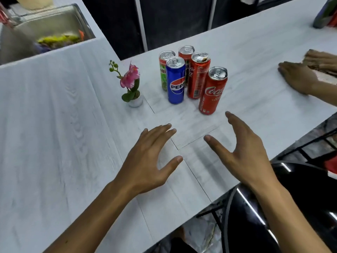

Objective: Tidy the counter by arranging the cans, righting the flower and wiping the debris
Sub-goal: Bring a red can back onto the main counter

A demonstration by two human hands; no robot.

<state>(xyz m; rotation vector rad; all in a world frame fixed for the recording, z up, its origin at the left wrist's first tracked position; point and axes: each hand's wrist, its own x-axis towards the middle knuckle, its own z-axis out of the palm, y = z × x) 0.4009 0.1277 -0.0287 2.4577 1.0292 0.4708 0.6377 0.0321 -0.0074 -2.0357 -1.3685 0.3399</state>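
Several cans stand upright in a tight group on the white counter (54,125): a blue Pepsi can (175,83), a red Coca-Cola can (212,92) nearest me, a second red can (197,77), a third red can (186,52) behind, and a green-and-red can (163,70). Left of them a pink flower (130,77) stands upright in a small white pot (135,102). My left hand (147,161) and my right hand (242,152) hover over the counter in front of the cans, fingers spread, holding nothing.
Another person's hand (299,77) rests flat on the counter at the right, next to a brown cloth (321,61). A steel sink (49,30) with yellow items lies at the far left. The counter's edge runs along the right, with a black chair (300,198) below.
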